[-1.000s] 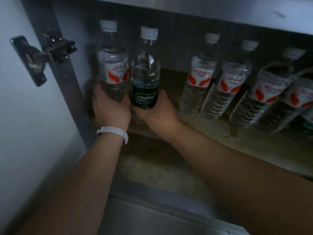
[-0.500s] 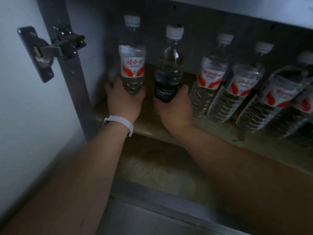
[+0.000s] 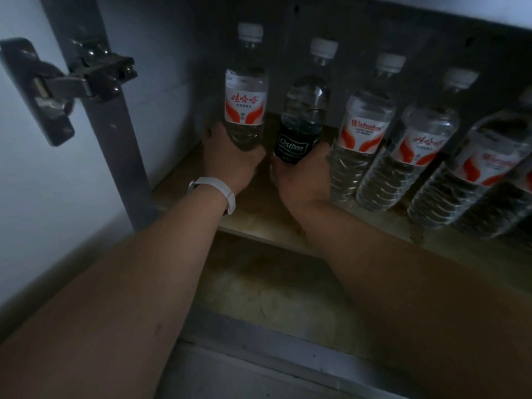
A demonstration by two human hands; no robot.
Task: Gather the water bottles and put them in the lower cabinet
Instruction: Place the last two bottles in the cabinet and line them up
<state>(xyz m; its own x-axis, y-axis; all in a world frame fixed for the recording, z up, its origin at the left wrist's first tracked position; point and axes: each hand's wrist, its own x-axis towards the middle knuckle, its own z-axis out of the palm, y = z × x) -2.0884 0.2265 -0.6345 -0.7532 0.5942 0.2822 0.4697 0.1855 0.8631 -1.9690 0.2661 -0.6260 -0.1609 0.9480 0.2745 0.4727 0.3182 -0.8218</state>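
Both my arms reach deep into the lower cabinet. My left hand (image 3: 230, 164), with a white wristband, grips the lower part of a clear water bottle with a red-and-white label (image 3: 245, 90). My right hand (image 3: 302, 180) grips the base of a clear bottle with a dark Cestbon label (image 3: 302, 119). Both bottles stand upright over the wooden shelf (image 3: 178, 180), side by side at its left end. To their right stands a row of several red-labelled water bottles (image 3: 362, 133). My fingers hide both bottle bottoms, so I cannot tell whether they touch the shelf.
The open cabinet door (image 3: 34, 197) is at the left with a metal hinge (image 3: 86, 79) on the dark frame post. Below the shelf lies the cabinet floor (image 3: 259, 289), then a metal sill (image 3: 259, 370). The cabinet back wall is close behind the bottles.
Both hands have pushed their bottles farther back into the cabinet, toward the shelf's left rear, and the two bottles now stand nearer the row at the right.
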